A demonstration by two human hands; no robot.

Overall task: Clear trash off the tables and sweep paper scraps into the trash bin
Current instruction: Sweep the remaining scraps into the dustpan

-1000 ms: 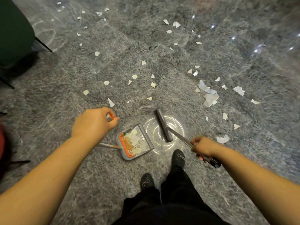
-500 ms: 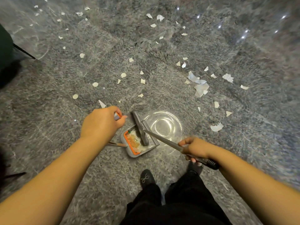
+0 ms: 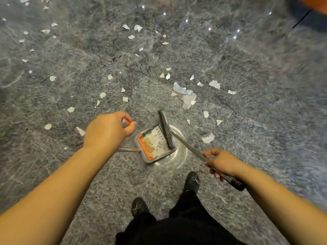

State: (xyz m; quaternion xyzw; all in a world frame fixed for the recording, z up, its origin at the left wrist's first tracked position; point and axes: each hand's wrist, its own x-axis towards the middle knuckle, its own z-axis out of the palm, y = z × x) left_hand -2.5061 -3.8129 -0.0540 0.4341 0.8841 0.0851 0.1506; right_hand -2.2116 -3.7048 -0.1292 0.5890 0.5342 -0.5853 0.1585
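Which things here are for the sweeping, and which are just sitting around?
For the sweeping:
- broom, gripped by the right hand
- dustpan, its handle held by the left hand
- paper scraps on the floor

Just there:
- orange object, top right corner
- black shoes

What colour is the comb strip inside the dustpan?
Orange, along the back of the grey dustpan; the head view shows it.

Open floor (image 3: 247,71) lies ahead and to both sides, strewn only with flat paper scraps (image 3: 185,96) that block nothing. Near the feet, the dustpan (image 3: 155,144) and the broom head (image 3: 167,129) resting across its mouth fill the space between the hands. The shoes (image 3: 192,181) stand just behind them.
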